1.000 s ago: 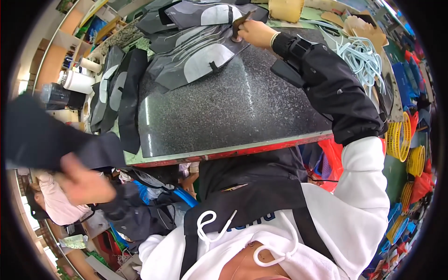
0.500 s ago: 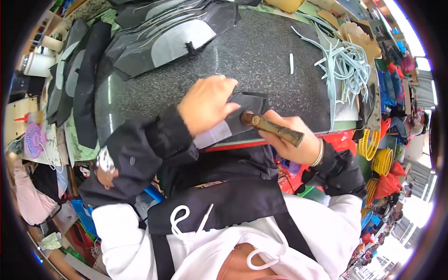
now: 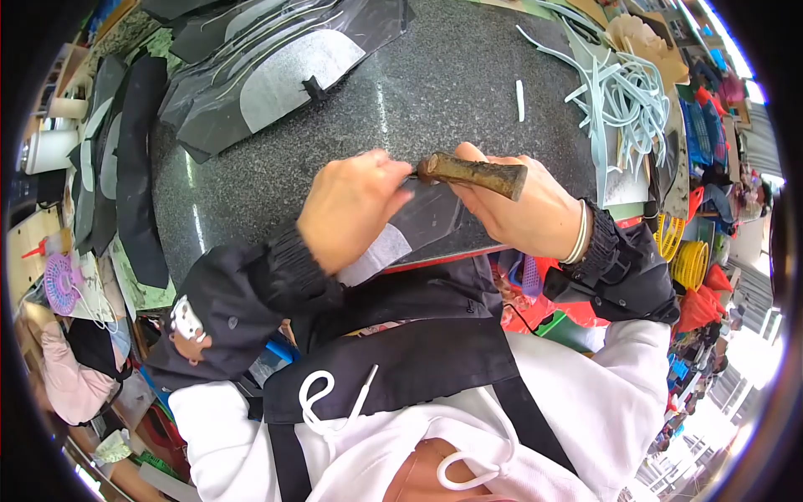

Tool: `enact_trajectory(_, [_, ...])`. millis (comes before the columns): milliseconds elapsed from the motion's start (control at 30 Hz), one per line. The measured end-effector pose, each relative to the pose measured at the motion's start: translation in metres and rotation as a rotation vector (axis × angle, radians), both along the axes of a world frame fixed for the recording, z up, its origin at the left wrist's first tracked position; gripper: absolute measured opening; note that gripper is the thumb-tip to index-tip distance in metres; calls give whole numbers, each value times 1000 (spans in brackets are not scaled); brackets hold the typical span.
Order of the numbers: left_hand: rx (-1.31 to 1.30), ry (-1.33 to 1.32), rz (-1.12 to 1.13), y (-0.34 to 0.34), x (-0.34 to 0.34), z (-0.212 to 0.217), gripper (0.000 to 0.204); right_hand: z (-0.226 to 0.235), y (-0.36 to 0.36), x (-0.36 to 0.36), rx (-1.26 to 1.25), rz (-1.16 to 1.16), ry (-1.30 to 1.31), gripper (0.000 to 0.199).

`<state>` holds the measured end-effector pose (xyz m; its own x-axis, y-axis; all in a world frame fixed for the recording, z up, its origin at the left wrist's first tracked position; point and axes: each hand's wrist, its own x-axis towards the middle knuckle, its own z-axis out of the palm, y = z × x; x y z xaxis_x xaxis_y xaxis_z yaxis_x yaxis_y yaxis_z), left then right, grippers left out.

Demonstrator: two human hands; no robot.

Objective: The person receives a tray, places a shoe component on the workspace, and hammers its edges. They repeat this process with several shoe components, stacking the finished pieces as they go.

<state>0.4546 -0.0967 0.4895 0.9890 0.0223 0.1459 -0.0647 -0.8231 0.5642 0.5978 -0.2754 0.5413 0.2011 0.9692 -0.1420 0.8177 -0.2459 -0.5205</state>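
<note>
My right hand is wrapped round a hammer with a worn, brownish head; its handle is hidden under the head and in my grip. My left hand is closed, thumb and fingers pinched together at the far edge of a flat black piece, right beside the hammer's face. A bit of dark material shows at these fingertips. The black piece lies at the near edge of the stone slab, and a light grey patch on it shows below my left hand.
The speckled dark stone slab carries a stack of black panels with grey patches at far left. Pale blue strips lie tangled at right, one short white strip apart from them. More black pieces hang over the left edge.
Both hands have come closer together. The hammer has moved up and left, and my left fingers, spread before, are now pinched at the black piece's edge. The view has shifted slightly.
</note>
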Motion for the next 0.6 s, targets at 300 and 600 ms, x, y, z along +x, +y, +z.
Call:
enact_trajectory(300, [377, 15, 18, -25, -38, 9, 39, 6, 12, 0, 188, -13, 2, 24])
enact_trajectory(600, [119, -74, 28, 6, -53, -4, 28, 6, 17, -29, -188, 27, -75, 26])
